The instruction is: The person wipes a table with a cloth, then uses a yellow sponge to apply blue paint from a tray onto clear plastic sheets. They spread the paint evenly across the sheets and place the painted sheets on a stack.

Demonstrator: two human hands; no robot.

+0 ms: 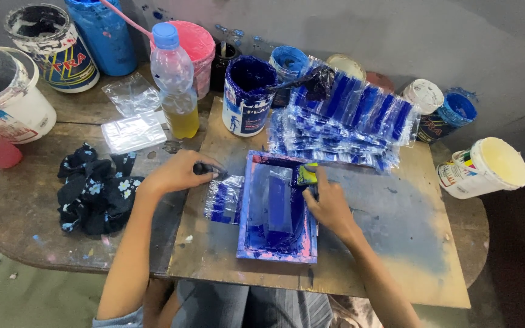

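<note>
The left hand [177, 173] is curled shut around a small dark tool [209, 169], just above a stack of clear plastic packets [223, 200] streaked blue. To its right sits the blue-smeared printing frame [274, 209], a flat rectangle wet with glossy ink. The right hand [329, 206] rests on the frame's far edge, fingers pinching a yellow-tipped scraper [307, 174]. Holding the frame flat and steady looks key to a clean print. Beyond the right hand lies a fanned pile of printed packets [341, 121].
</note>
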